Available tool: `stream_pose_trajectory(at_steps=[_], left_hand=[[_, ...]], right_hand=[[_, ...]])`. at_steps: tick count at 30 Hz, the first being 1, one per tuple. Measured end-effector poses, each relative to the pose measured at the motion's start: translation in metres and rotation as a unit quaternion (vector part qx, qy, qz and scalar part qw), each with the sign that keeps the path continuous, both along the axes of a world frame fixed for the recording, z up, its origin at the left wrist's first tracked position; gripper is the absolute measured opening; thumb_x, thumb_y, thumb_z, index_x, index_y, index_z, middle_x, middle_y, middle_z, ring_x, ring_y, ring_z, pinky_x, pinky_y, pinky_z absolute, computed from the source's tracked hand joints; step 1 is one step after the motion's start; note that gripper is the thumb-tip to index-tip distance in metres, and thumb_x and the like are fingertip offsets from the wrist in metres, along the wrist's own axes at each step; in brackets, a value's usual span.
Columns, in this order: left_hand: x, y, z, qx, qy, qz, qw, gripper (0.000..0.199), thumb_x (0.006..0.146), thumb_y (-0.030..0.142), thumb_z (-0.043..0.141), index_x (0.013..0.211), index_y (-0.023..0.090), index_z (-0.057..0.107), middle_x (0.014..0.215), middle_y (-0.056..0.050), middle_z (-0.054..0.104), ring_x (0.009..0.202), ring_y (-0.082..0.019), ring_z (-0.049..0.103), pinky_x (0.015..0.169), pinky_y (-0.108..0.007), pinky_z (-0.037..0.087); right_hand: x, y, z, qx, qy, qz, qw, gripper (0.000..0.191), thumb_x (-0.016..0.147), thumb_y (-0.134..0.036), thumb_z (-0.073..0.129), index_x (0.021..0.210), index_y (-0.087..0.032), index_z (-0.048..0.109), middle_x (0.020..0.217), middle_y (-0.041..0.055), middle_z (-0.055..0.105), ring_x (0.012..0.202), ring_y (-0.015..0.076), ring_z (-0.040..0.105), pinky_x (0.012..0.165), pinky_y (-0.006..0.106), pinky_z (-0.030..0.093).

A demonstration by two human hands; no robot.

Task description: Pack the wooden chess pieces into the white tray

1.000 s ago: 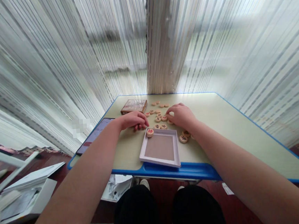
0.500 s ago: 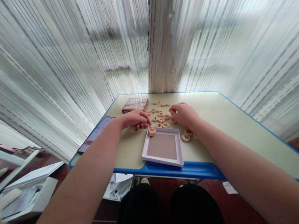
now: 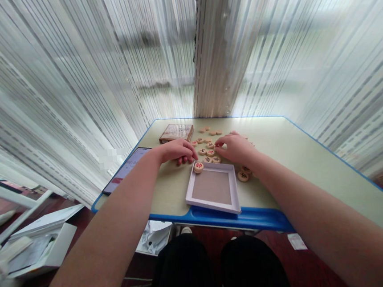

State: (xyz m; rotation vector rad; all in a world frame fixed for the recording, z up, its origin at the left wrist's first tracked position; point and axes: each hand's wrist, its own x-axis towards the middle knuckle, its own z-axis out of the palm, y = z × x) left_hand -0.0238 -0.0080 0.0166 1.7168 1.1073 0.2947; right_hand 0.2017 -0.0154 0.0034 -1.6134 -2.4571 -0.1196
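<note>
My left hand (image 3: 180,152) rests over the table with loosely bent fingers, somewhat apart, and holds nothing that I can see. Its index fingertip is close to the far left corner of a shallow white box tray (image 3: 191,191). Inside that corner lies a round wooden xiangqi piece (image 3: 198,167) with a red character. My right hand (image 3: 234,147) reaches into the scattered pieces, thumb and index finger closed around a piece mostly hidden by them. Beside its fingertips lie a black-marked piece (image 3: 211,145) and a red-marked piece (image 3: 210,152).
A patterned flat box (image 3: 176,132) stands at the back left, with a phone (image 3: 126,169) at the table's left edge. Several pieces lie at the back, and a black-marked piece (image 3: 243,176) sits right of the tray. Striped curtains (image 3: 158,66) hang behind the table.
My right hand has lowered and its fingers have come down on a red-marked piece among the others. My left hand stays by the tray corner. The view has shifted slightly.
</note>
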Motion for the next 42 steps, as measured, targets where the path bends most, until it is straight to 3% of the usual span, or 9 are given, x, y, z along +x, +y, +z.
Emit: stream_pose_trajectory(at_steps=[5,9,12,15,17,21,28,32,42], left_hand=[[0.0,-0.003,0.002,0.0,0.002,-0.001,1.0,0.021,0.062,0.017,0.058,0.077,0.01,0.071,0.062,-0.004,0.064,0.044,-0.006,0.048,0.041,-0.018,0.038],[0.003,-0.006,0.004,0.026,0.022,-0.009,0.999,0.021,0.065,0.028,0.063,0.073,0.01,0.07,0.062,-0.003,0.062,0.044,-0.006,0.047,0.041,-0.019,0.038],[0.003,-0.007,0.004,0.047,0.048,-0.025,0.997,0.024,0.065,0.033,0.066,0.071,0.011,0.07,0.06,-0.002,0.06,0.046,-0.007,0.046,0.042,-0.019,0.037],[0.002,-0.007,0.003,0.059,0.056,-0.038,0.996,0.024,0.065,0.034,0.066,0.072,0.011,0.069,0.06,-0.001,0.059,0.048,-0.007,0.047,0.043,-0.019,0.037],[0.001,-0.007,0.003,0.059,0.06,-0.036,0.996,0.022,0.065,0.033,0.066,0.07,0.011,0.068,0.059,-0.001,0.059,0.048,-0.007,0.047,0.043,-0.019,0.036],[0.001,-0.006,0.003,0.053,0.058,-0.032,0.996,0.019,0.063,0.03,0.067,0.067,0.012,0.067,0.057,0.0,0.058,0.049,-0.007,0.047,0.045,-0.019,0.038],[-0.001,-0.001,0.001,0.044,0.054,-0.034,0.997,0.011,0.06,0.023,0.064,0.059,0.013,0.061,0.052,0.001,0.055,0.047,-0.008,0.048,0.046,-0.02,0.038],[-0.002,0.0,0.001,0.042,0.057,-0.039,0.997,0.013,0.059,0.024,0.064,0.057,0.013,0.057,0.05,0.002,0.053,0.046,-0.007,0.047,0.046,-0.02,0.037],[-0.002,-0.002,0.003,0.042,0.064,-0.044,0.996,0.014,0.06,0.026,0.063,0.058,0.013,0.057,0.052,0.002,0.054,0.047,-0.007,0.047,0.047,-0.02,0.038]], right_hand=[[-0.002,-0.005,0.004,0.0,0.009,-0.028,1.0,0.026,0.082,-0.035,0.051,0.093,-0.022,0.07,0.094,0.0066,0.07,0.097,0.0246,0.055,0.083,0.033,0.041],[-0.006,-0.023,0.019,0.026,0.055,-0.013,0.998,0.024,0.081,-0.037,0.052,0.089,-0.023,0.069,0.091,0.0056,0.07,0.09,0.0222,0.057,0.075,0.031,0.042],[-0.01,-0.042,0.032,-0.003,0.086,0.073,0.994,0.018,0.076,-0.036,0.058,0.083,-0.023,0.069,0.085,0.003,0.069,0.078,0.0177,0.058,0.07,0.027,0.041],[-0.015,-0.058,0.037,-0.097,0.064,0.189,0.975,0.012,0.073,-0.032,0.061,0.076,-0.022,0.068,0.077,0.0012,0.067,0.07,0.0144,0.057,0.065,0.025,0.04],[-0.019,-0.063,0.035,-0.136,0.051,0.229,0.963,0.011,0.073,-0.03,0.062,0.074,-0.021,0.068,0.076,0.0013,0.066,0.069,0.014,0.056,0.063,0.024,0.041],[-0.02,-0.064,0.028,-0.141,0.05,0.266,0.952,0.011,0.075,-0.028,0.06,0.075,-0.02,0.068,0.079,0.0027,0.065,0.073,0.0143,0.057,0.067,0.025,0.041],[-0.017,-0.062,0.031,-0.146,0.026,0.223,0.964,0.012,0.071,-0.025,0.061,0.079,-0.022,0.068,0.076,0.002,0.064,0.067,0.0141,0.054,0.06,0.024,0.037],[-0.019,-0.061,0.031,-0.147,0.018,0.211,0.966,0.016,0.072,-0.021,0.057,0.084,-0.022,0.067,0.081,0.0028,0.065,0.074,0.0158,0.056,0.061,0.023,0.036],[-0.023,-0.055,0.026,-0.11,0.0,0.197,0.974,0.02,0.077,-0.033,0.059,0.093,-0.024,0.067,0.081,0.0036,0.066,0.072,0.017,0.056,0.058,0.024,0.033]])
